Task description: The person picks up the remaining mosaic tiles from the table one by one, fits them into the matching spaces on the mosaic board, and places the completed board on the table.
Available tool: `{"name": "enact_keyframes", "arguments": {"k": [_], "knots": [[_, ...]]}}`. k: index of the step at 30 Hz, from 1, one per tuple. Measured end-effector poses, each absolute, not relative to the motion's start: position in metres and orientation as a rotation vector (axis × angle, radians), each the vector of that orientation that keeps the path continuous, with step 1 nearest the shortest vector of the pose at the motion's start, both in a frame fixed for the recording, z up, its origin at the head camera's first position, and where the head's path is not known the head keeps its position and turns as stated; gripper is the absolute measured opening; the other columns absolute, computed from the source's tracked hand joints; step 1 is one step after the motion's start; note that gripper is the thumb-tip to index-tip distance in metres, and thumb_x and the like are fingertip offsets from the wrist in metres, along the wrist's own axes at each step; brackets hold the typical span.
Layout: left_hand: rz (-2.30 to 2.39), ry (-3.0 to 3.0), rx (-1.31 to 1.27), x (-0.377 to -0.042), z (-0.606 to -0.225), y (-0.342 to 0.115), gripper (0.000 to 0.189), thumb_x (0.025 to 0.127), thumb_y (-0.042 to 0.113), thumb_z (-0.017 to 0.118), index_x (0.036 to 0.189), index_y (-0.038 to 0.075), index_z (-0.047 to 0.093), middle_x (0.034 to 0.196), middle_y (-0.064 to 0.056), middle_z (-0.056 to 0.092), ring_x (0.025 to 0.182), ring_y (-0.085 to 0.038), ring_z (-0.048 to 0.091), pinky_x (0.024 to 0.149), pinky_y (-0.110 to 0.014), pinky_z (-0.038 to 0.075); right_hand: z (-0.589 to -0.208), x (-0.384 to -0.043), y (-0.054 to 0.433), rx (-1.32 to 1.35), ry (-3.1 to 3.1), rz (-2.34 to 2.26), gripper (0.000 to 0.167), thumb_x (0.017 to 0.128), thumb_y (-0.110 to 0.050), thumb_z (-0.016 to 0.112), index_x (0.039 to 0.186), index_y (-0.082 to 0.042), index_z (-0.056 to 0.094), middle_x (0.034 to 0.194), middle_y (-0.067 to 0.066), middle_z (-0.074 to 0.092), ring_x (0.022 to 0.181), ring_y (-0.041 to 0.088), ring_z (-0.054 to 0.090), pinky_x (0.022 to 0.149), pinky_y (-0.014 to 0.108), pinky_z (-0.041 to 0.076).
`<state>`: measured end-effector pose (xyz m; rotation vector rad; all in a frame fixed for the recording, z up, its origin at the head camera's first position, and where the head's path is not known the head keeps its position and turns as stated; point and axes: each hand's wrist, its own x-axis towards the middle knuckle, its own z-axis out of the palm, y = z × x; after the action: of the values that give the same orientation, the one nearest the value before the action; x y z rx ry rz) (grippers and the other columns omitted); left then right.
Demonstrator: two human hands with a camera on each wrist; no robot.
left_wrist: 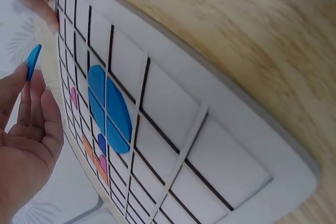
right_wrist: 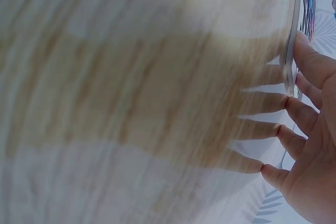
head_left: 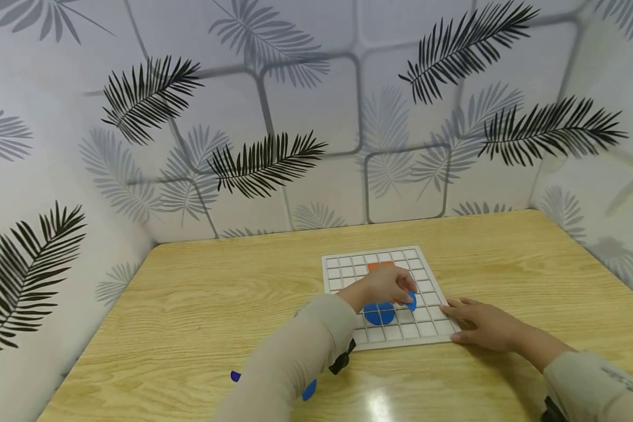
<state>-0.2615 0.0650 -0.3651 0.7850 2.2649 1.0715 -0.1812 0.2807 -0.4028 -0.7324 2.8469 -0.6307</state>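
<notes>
My left hand (head_left: 384, 284) is over a white grid board (head_left: 428, 332), pinching a blue curved-edged piece (head_left: 411, 301) between thumb and fingers. In the left wrist view this thin piece (left_wrist: 33, 62) stands clear of the grid, held at the fingertips. Below the hand, blue pieces (head_left: 378, 315) form a rounded shape across several neighbouring squares. Orange pieces (head_left: 381, 265) lie farther back, and the left wrist view also shows pink (left_wrist: 73, 98) and dark blue (left_wrist: 102, 143) ones near them. My right hand (head_left: 487, 325) rests on the table with spread fingers, fingertips at the board's right edge.
On the wood-grain table (head_left: 216, 293), a dark blue piece (head_left: 235, 376) and a blue piece (head_left: 309, 390) lie near my left forearm, which partly covers the front area. A leaf-patterned wall covering (head_left: 316, 117) rises behind the table's far edge.
</notes>
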Motion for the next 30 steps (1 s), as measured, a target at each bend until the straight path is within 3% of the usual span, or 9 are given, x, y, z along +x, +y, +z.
{"name": "enact_keyframes", "arguments": {"k": [12,30], "knots": [[0.717,2.446,1.023,-0.262,-0.380,0.088,0.011,0.081,0.010,0.060,0.090,0.015,0.064,0.077,0.008,0.054,0.070,-0.003,0.046,0.063,-0.014,0.037,-0.405,-0.182,0.283,-0.734,2.861,-0.622,0.062,0.078,-0.044,0.057,0.122,-0.001,0.047,0.124,0.024,0.040,0.113,0.047,0.030,0.084,0.058,0.027],[0.525,2.575,1.014,-0.260,-0.383,0.093,0.012,0.076,0.011,0.066,0.087,0.014,0.066,0.071,0.009,0.055,0.067,-0.001,0.047,0.062,-0.010,0.035,-0.402,-0.182,0.281,-0.708,2.834,-0.642,0.064,0.077,-0.046,0.056,0.124,-0.002,0.046,0.127,0.023,0.038,0.115,0.046,0.027,0.085,0.058,0.026]]}}
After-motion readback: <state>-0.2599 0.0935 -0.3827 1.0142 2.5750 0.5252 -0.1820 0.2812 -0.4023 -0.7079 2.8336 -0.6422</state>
